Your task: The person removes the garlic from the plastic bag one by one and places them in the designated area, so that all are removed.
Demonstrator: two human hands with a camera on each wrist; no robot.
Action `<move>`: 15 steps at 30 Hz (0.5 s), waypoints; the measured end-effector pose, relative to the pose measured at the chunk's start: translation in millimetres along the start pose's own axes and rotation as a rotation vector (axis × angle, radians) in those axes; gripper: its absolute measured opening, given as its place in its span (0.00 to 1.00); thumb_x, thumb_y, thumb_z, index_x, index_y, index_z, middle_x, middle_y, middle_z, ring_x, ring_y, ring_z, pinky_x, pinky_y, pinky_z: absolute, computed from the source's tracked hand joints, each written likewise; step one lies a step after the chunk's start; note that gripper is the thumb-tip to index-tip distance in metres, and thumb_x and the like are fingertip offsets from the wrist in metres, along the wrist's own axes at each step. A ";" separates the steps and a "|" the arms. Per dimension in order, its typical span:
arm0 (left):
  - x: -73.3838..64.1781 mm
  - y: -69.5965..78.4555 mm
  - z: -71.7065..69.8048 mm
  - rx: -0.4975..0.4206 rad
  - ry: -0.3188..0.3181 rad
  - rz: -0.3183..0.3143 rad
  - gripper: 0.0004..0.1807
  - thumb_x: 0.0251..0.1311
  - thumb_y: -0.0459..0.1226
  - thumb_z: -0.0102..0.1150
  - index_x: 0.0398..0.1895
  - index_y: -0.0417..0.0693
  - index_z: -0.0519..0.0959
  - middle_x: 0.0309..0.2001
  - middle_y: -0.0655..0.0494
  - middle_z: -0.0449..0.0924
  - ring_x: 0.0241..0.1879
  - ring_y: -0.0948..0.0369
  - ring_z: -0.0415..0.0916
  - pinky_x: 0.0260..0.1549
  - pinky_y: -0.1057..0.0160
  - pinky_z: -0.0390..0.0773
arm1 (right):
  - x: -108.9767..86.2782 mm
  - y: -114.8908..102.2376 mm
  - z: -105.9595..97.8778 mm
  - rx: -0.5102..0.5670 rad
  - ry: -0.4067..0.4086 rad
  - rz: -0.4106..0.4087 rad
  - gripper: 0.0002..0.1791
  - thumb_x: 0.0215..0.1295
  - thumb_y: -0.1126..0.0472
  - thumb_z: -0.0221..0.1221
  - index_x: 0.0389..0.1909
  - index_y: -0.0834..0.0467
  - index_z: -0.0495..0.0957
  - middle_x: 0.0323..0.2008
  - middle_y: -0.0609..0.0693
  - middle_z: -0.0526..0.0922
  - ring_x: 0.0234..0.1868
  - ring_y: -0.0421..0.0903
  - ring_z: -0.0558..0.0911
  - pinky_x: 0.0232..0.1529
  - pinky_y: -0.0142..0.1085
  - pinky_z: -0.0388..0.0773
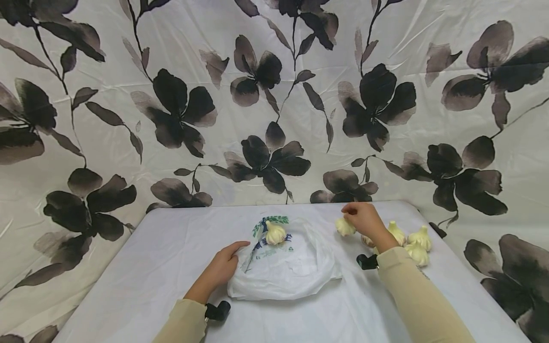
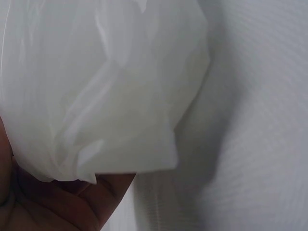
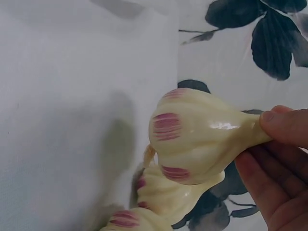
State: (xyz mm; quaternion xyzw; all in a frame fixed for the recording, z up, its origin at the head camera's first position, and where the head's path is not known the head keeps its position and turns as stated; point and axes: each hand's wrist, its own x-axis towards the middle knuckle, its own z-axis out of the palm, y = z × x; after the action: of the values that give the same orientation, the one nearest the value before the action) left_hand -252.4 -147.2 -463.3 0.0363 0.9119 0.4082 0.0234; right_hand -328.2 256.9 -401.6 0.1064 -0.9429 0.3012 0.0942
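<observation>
My right hand [image 1: 363, 220] pinches a garlic bulb [image 3: 192, 134] by its stem between thumb and fingers. The bulb is cream with purple streaks, and the right wrist view shows it raised, its shadow falling on the white cloth. At the left side of an opened white plastic bag [image 1: 283, 286], my left hand [image 1: 225, 264] holds the rim, thumb on the inner side and fingers behind the plastic [image 2: 115, 96]. One garlic bulb [image 1: 275, 233] lies in the bag, over its green and blue print.
Several more garlic bulbs [image 1: 418, 238] sit close together at the right of the white-covered table [image 1: 141, 267], partly hidden behind my right forearm. A flower-patterned curtain [image 1: 266, 109] hangs behind the table's far edge.
</observation>
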 end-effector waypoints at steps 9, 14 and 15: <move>-0.3 0.2 -0.5 -0.001 -0.001 -0.007 0.27 0.67 0.29 0.36 0.64 0.57 0.73 0.69 0.46 0.67 0.71 0.44 0.60 0.67 0.39 0.61 | 0.2 6.1 1.8 -0.052 0.003 0.017 0.10 0.65 0.64 0.56 0.43 0.60 0.83 0.41 0.56 0.85 0.43 0.52 0.82 0.46 0.47 0.79; 0.7 -0.3 -0.4 0.003 -0.002 -0.010 0.27 0.67 0.29 0.36 0.64 0.57 0.72 0.70 0.47 0.67 0.71 0.44 0.59 0.67 0.39 0.61 | 0.0 8.2 2.7 -0.063 -0.022 0.045 0.11 0.65 0.64 0.55 0.44 0.61 0.83 0.41 0.57 0.85 0.43 0.52 0.81 0.46 0.47 0.79; 1.0 -0.4 -0.2 0.003 -0.002 -0.011 0.27 0.67 0.29 0.36 0.64 0.58 0.72 0.70 0.47 0.67 0.71 0.44 0.59 0.67 0.39 0.61 | -0.3 8.5 2.7 -0.062 -0.027 0.048 0.11 0.65 0.65 0.55 0.44 0.61 0.83 0.41 0.57 0.85 0.43 0.52 0.81 0.46 0.47 0.79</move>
State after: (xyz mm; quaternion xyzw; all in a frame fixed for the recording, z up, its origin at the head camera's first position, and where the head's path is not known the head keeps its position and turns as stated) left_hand -253.4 -147.5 -463.4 0.0317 0.9127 0.4066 0.0267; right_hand -330.5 262.2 -408.5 0.0850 -0.9552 0.2727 0.0773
